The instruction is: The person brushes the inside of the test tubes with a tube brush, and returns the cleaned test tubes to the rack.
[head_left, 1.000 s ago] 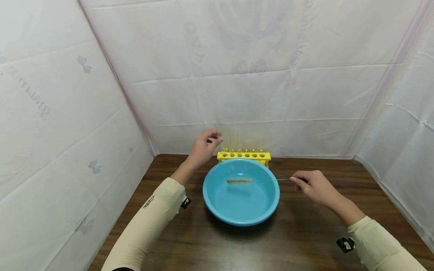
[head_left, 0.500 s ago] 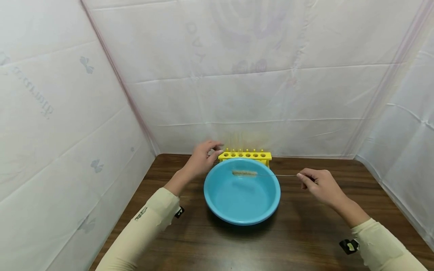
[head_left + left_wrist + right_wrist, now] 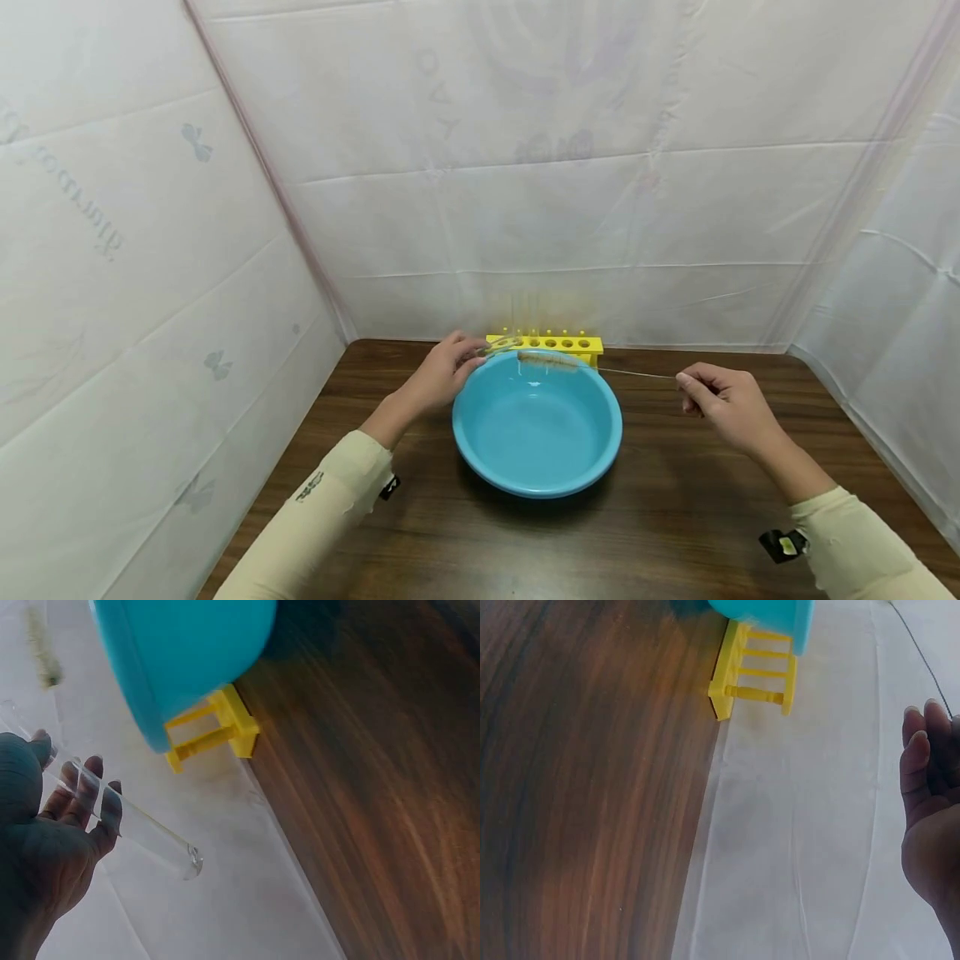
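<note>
My left hand [image 3: 450,367] holds a clear glass test tube [image 3: 154,829] between thumb and fingers, above the far left rim of a blue basin [image 3: 536,485]. In the head view the tube lies tilted, its open end towards the right. My right hand [image 3: 731,407], out to the right of the basin, pinches the thin wire handle [image 3: 637,372] of a test tube brush. Its tan bristles [image 3: 551,360] hang over the basin's far rim, close to the tube but apart from it. In the right wrist view the right hand [image 3: 934,802] is partly cut off.
A yellow test tube rack [image 3: 594,344] stands behind the basin, partly hidden by it. A few clear tubes [image 3: 533,312] stand upright in its left holes. The dark wooden table [image 3: 675,525] meets white sheeting [image 3: 555,217] at the back and sides.
The left hand has come down, and its tube has tipped from upright to slanting rightward. The right hand has drawn to the right, raising the brush from mid-basin to the far rim.
</note>
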Available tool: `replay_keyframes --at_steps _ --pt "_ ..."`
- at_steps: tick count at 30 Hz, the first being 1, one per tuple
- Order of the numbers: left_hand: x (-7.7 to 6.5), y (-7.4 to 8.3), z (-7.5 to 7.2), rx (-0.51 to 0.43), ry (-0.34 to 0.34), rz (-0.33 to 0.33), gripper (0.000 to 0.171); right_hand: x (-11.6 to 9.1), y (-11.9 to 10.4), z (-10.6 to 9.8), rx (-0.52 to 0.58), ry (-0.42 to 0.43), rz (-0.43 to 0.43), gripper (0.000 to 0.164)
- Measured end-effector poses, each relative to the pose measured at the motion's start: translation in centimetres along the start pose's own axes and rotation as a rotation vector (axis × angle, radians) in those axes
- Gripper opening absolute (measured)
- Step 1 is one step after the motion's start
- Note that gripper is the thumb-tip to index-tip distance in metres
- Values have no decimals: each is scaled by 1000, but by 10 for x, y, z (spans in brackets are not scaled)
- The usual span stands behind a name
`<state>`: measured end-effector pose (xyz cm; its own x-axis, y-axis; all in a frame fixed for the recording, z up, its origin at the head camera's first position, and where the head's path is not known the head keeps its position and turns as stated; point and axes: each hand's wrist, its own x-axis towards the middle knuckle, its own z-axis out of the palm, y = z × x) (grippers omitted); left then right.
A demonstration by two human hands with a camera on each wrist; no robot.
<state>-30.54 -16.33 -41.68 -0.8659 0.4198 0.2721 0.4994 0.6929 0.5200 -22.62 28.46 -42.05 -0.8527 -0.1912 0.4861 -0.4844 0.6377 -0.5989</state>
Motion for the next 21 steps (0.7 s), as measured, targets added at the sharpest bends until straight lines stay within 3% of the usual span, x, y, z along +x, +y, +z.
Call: replay_keyframes --at_steps 9,21 --pt "-8 -7 2 34 -5 -11 29 -2 -3 -10 47 8 13 23" --pt "-11 -3 1 86 -31 -22 31 -1 -8 -10 73 30 -16 23"
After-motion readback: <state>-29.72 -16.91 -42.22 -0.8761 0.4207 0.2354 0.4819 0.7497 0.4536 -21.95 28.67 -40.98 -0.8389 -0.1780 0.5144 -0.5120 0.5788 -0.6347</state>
